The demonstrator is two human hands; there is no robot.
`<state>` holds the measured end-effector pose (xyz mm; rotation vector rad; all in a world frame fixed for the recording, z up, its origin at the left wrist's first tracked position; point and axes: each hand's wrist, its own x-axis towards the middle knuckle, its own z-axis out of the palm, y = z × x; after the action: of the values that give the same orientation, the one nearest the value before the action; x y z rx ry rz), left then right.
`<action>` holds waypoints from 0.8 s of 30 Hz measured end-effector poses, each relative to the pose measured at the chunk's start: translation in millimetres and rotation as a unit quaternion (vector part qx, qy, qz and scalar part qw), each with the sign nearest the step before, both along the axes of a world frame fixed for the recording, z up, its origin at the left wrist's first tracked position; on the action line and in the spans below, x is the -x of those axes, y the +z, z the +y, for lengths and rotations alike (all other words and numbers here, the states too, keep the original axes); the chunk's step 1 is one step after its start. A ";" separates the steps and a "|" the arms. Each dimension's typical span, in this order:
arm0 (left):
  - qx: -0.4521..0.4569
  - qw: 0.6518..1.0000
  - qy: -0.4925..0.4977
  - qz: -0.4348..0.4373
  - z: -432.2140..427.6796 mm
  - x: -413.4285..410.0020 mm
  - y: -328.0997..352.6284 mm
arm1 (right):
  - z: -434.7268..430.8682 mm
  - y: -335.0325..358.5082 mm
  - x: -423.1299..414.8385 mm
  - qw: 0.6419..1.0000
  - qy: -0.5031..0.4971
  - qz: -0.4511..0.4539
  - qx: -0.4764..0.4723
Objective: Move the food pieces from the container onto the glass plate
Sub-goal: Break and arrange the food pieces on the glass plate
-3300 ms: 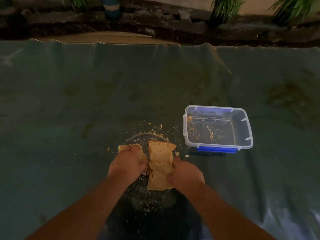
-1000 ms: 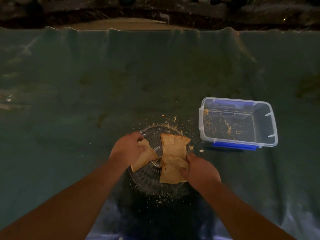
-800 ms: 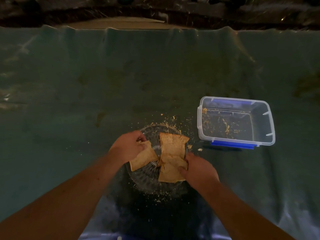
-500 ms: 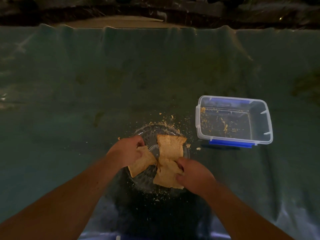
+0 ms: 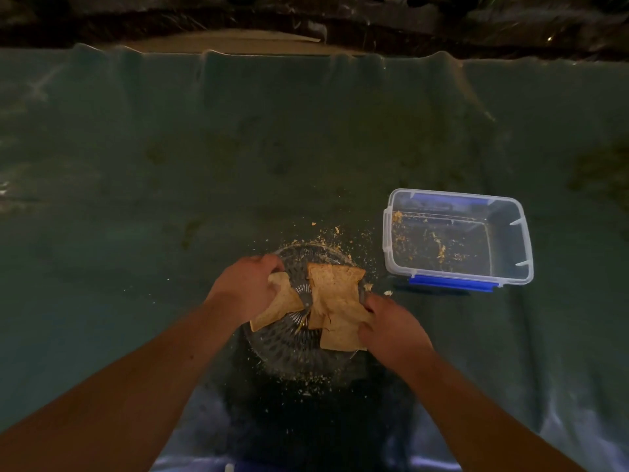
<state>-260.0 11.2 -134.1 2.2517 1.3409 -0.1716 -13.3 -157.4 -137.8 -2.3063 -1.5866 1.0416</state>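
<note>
Lower centre: left hand (image 5: 245, 287) pinches 1 flatbread piece (image 5: 277, 306), right hand (image 5: 391, 330) pinches the stacked flatbread pieces (image 5: 335, 301), likely arranging both over glass plate (image 5: 282, 349); container (image 5: 457, 236) holds only crumbs.

A dull green cloth (image 5: 238, 158) covers the tabletop, rippled along its far edge and marked with darker stains, the largest at the far right. A glass plate (image 5: 289, 349) with a patterned surface sits on the cloth near the front middle. To its right, apart from it, stands a clear plastic container (image 5: 510, 240) with a blue clip on its near side and another blue one at the far side; only scraps lie on its bottom. Crumbs (image 5: 335, 231) are scattered on the cloth around the plate, thickest just beyond its far rim and along its near edge, with a few between plate and container.
</note>
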 end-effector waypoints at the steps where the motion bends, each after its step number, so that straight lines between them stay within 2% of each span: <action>1: -0.003 1.000 -0.005 0.003 -0.6 -0.8 0.5 | -1.3 -0.1 -1.4 1.000 0.002 0.005 0.009; 5: -0.071 0.995 -0.050 0.045 -9.1 -8.8 1.5 | -6.1 -2.2 -1.5 0.999 0.022 0.009 0.027; 8: -0.125 0.985 -0.121 0.013 -18.6 -21.2 4.2 | -9.5 -5.2 3.9 0.999 0.049 0.004 0.013; 11: -0.060 0.982 -0.176 0.033 -28.4 -36.6 6.4 | -10.7 -6.7 6.3 0.999 0.048 0.011 -0.001; 14: 0.036 0.986 -0.124 0.106 -36.7 -48.6 7.4 | -6.9 -6.0 7.1 0.999 0.051 0.010 -0.005; 16: 0.068 0.989 -0.063 0.115 -43.1 -52.2 4.2 | -2.3 -3.9 8.0 0.999 0.049 0.000 -0.009; 20: 0.068 0.994 0.024 0.079 -57.1 -54.7 -0.9 | 6.0 0.7 10.6 0.999 0.039 -0.017 -0.004; 24: 0.025 0.994 0.036 0.096 -67.5 -57.5 -4.4 | 12.5 2.9 13.2 0.998 0.054 -0.045 0.003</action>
<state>-202.5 -56.3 -138.5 2.1873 1.4963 -0.4011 -26.6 -144.9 -134.8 -2.3252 -1.7605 0.9801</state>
